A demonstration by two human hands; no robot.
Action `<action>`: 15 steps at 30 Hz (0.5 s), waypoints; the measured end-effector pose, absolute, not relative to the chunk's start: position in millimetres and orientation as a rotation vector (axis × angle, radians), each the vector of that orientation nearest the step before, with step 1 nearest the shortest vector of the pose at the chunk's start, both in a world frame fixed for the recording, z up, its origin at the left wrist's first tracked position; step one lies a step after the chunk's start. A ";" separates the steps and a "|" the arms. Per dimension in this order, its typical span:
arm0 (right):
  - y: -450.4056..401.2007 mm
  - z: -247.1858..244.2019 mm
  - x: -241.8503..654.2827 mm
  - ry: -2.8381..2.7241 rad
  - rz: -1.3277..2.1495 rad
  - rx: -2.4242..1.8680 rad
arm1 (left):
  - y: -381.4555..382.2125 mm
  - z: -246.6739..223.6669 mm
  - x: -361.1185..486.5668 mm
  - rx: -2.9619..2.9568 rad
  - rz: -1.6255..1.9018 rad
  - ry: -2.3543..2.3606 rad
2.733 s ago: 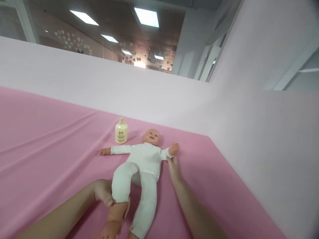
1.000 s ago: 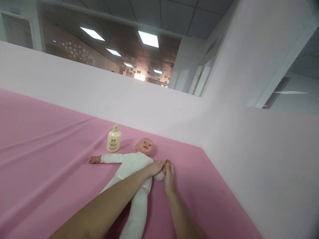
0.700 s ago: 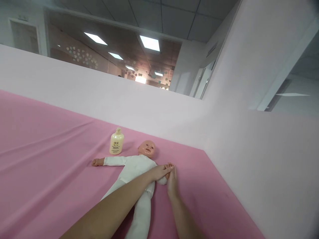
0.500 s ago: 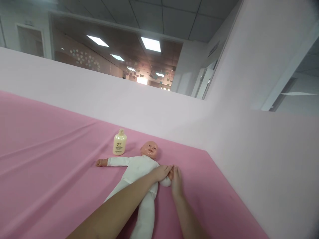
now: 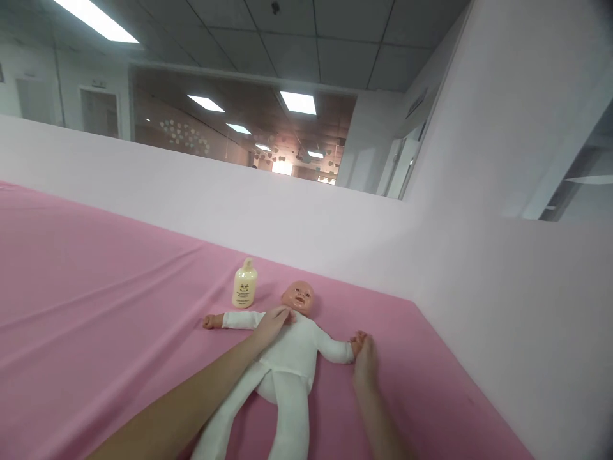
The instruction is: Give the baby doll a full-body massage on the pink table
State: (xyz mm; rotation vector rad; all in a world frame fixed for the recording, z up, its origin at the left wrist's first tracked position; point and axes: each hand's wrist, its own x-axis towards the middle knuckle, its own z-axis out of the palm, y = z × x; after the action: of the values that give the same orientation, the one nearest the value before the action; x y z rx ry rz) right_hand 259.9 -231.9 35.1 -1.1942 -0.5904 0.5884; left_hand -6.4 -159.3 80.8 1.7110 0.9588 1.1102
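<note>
A baby doll (image 5: pixel 294 345) with a white cloth body lies on its back, its head towards the wall and its arms spread. My left hand (image 5: pixel 274 324) is over the doll's upper chest, below the chin, fingers stretched out and holding nothing. Whether it presses on the cloth I cannot tell. At the doll's arm on the right, my right hand (image 5: pixel 366 358) is closed around the doll's small hand (image 5: pixel 355 344). The doll's other hand (image 5: pixel 212 321) rests free on the pink sheet. My left forearm covers part of the doll's side and leg.
A pale yellow bottle (image 5: pixel 244 286) stands upright beside the doll's head. Pink sheet (image 5: pixel 119 306) with creases covers the surface. White walls (image 5: pixel 306 220) with windows (image 5: pixel 230 96) border it at the back and right.
My left hand has left the doll's hand on the right and moved left to its chest. My right hand stays at the doll's hand. The view has shifted slightly.
</note>
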 end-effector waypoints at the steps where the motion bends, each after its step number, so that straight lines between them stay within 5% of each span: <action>1: -230.0 32.5 265.0 -0.544 0.568 -1.205 | -164.6 74.3 -23.3 1.718 1.118 0.985; 15: -232.9 34.1 233.9 -0.913 0.010 -1.628 | -176.3 46.9 -92.1 1.906 0.940 1.534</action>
State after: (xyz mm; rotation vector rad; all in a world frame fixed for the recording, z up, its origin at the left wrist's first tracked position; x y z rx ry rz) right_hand 233.9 -232.9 34.1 -1.6275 -0.9130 0.0103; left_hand -92.1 -176.3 46.9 1.9063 1.5341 0.9399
